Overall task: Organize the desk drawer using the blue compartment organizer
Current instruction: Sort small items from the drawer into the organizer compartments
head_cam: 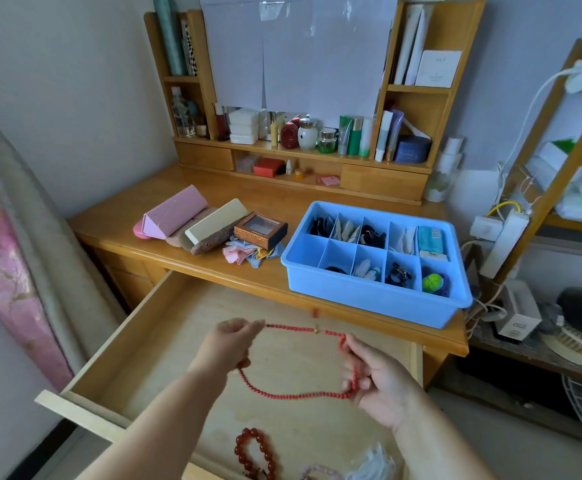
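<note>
Here the red bead necklace hangs stretched between the pinching left hand and right hand.

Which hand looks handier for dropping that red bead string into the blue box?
Right, probably. The right hand holds the bead string on the side nearer the blue box, which sits on the desk up and to the right. The left hand pinches the far end.

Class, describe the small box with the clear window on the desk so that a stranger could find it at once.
Start at the blue organizer on the wooden desk. Just left of it sits the brown box, resting on crumpled pastel cloths. Unlike the pink case and cream case further left, it has a clear window in its lid.
</note>
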A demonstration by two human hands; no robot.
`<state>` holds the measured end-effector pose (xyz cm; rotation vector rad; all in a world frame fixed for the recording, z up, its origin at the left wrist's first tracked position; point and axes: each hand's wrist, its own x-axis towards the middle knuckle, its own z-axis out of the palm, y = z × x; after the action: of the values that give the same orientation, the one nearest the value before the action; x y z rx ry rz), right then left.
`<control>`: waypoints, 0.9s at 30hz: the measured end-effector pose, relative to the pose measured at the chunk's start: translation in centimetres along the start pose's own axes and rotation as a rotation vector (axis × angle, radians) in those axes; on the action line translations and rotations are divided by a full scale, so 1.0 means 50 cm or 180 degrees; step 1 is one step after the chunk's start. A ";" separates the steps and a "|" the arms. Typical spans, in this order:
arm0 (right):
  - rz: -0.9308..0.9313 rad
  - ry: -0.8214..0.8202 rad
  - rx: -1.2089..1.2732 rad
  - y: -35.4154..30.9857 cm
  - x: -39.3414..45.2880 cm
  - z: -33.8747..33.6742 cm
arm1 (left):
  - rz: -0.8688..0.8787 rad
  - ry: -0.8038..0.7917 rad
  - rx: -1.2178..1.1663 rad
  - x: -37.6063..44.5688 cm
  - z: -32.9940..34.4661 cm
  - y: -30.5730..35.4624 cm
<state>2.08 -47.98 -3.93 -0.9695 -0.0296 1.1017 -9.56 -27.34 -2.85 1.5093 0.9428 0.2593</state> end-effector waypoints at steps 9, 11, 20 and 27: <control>-0.0085 0.0143 0.0451 -0.007 0.016 -0.039 | -0.0539 0.0042 -0.2969 -0.006 -0.060 -0.066; -0.0087 -0.0263 0.0190 -0.007 0.015 -0.027 | -0.0270 0.0029 -0.2061 -0.020 -0.030 -0.053; -0.0218 -0.0668 -0.1293 -0.005 0.003 0.049 | 0.2277 -0.0545 0.2195 -0.094 0.102 0.047; 0.0072 -0.0451 -0.0193 -0.029 -0.005 0.000 | -0.0126 -0.0750 -0.0365 -0.016 0.014 -0.007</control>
<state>3.01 -48.34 -2.87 -0.9463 -0.1685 1.1947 -9.75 -28.42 -3.01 1.3802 0.7567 0.1021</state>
